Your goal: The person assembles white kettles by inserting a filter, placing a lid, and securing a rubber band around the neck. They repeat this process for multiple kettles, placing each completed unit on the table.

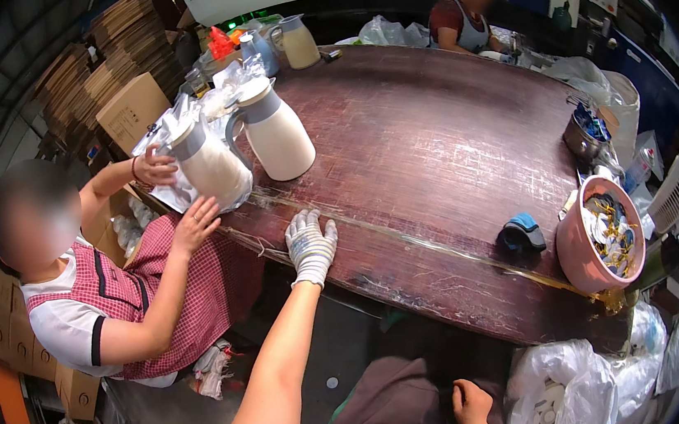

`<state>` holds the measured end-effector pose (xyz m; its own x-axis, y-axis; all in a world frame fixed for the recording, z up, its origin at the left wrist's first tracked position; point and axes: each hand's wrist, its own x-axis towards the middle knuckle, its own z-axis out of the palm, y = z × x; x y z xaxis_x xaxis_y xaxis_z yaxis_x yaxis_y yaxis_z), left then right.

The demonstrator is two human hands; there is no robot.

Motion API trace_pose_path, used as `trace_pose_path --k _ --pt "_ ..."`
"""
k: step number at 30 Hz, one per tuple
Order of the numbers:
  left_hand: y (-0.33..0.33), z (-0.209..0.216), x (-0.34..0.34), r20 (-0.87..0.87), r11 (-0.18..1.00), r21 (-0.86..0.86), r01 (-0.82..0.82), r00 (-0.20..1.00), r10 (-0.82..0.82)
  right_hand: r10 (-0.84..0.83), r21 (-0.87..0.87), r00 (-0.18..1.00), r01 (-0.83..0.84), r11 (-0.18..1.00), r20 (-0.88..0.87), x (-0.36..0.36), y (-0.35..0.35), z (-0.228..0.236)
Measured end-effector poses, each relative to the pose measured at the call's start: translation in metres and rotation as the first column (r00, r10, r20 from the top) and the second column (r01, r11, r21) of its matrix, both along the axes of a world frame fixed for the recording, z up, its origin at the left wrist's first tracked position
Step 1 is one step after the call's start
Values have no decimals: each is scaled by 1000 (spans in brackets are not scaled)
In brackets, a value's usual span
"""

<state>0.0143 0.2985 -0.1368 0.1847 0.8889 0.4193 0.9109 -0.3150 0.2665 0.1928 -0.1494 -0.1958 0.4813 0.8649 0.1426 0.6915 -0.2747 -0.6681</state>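
Dark brown cloth covers the person's lap, and beside it the right hand is bare, its fingers curled in; I cannot tell whether it holds anything. Farther off to the left, the left hand (in a white, striped knit glove) lies palm down on the near edge of the dark red-brown surface, fingers a little spread and gripping nothing. Just beyond it, toward the far left, a white jug with a grey collar and handle stands upright. Left of that, a co-worker's hands are at a similar jug wrapped in clear plastic, which leans slightly. Two more jugs stand at the far left. On the right, a pink bucket of small parts stands near a black-and-blue object. Another person sits at the far side.
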Motion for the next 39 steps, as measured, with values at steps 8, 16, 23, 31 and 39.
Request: trace_pose_path --k 8,16,23,31,39 --pt "1 -3 -2 1 988 154 4 1000 -5 9 15 999 -10 1000 51 0 1 -1" --pt "-8 2 -5 518 992 -123 19 854 48 0 5 999 0 1000 46 -1 -1 -5" --pt "-17 15 -2 306 991 -134 -30 949 71 11 20 997 -13 1000 74 -1 2 3" --pt "-17 7 -1 379 996 -90 4 925 30 30 6 990 -31 1000 136 -1 -1 -1" --pt "-20 15 0 375 994 -109 11 927 31 32 25 988 -36 999 151 -3 1 3"
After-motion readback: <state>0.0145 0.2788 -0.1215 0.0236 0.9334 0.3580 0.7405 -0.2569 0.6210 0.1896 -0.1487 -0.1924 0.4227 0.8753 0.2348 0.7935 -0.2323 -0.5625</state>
